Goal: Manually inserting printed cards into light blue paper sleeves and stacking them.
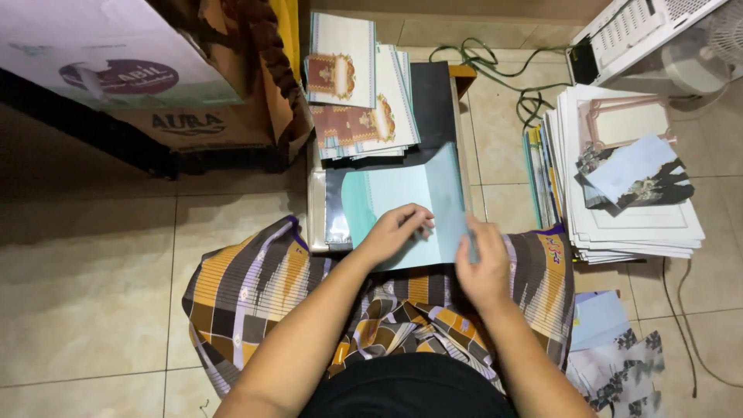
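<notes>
A pale teal card [402, 205] lies on a low board in front of my lap, its right flap [447, 186] lifted partway. My left hand [398, 231] presses flat on the card's lower middle, fingers spread toward the fold. The flap's lower right edge is pinched in my right hand [484, 267]. Both forearms reach out over a patterned brown, orange and purple cloth [255, 286] that covers my lap.
A stack of ornate printed cards [356, 101] lies beyond the teal card. A tall pile of white sheets [635, 217] with a dark floral envelope [638, 178] on top stands at right. Cardboard boxes [155, 85] at upper left, green cable [503, 73] and a white appliance [642, 31] at upper right, loose sheets [619, 356] at lower right.
</notes>
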